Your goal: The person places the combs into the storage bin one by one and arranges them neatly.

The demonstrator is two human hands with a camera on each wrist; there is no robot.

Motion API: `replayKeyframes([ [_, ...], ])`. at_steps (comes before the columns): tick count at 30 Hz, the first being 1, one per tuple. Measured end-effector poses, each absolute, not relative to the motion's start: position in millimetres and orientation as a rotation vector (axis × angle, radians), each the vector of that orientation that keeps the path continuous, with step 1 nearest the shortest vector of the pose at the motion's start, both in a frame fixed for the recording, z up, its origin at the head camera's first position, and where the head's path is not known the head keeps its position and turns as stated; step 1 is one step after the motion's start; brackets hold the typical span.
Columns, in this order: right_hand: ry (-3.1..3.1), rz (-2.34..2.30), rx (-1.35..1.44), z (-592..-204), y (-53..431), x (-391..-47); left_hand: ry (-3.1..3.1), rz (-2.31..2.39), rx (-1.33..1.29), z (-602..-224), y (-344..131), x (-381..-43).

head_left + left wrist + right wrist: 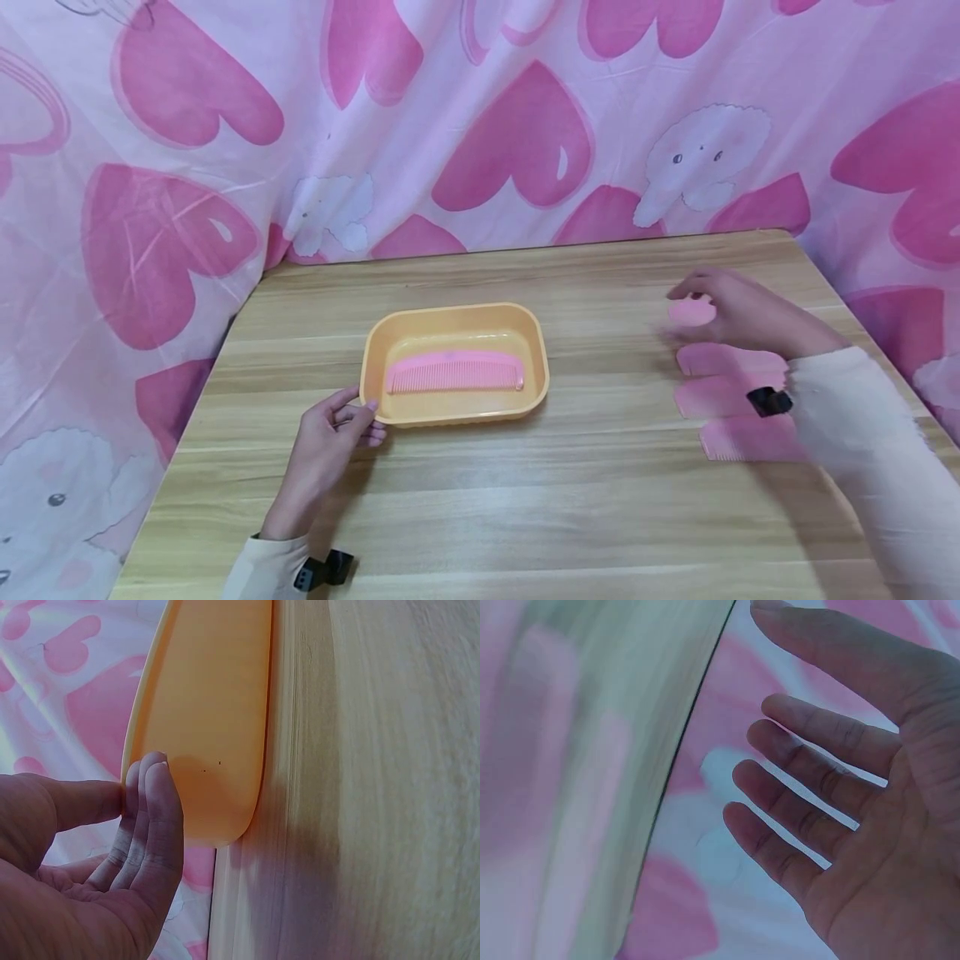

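Note:
My left hand (330, 437) holds a yellow plastic tray (453, 417) at its near left corner. In the left wrist view the thumb and fingers (154, 825) pinch the tray's rim, with the fingertips along the outer wall. One pink comb (455, 371) lies inside the tray, teeth facing me. Over on the right, my right hand (738, 312) hovers above a pink comb (692, 312) that it partly hides. The right wrist view shows its fingers (795, 817) spread, with nothing between them. More pink combs (720, 396) lie in a column below that hand, partly covered by the forearm.
The wooden table (480, 508) has its back edge against a pink heart-patterned curtain (517, 142), which also hangs along the left and right sides. Black wrist cameras sit on both cuffs; the right one (768, 402) overlaps the combs in the head view.

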State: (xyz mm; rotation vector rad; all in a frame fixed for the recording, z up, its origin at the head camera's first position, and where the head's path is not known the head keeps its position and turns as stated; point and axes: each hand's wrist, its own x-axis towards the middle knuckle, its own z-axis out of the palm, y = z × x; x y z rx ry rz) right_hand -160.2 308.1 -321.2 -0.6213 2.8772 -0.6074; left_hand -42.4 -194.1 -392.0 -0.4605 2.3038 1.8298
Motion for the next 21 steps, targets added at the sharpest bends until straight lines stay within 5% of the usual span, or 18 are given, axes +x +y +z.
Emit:
replayKeyframes([
  [21,3.014,-0.746,-0.687,-405,444,-64,2.302,1.806,-0.441,-394,-196,-43],
])
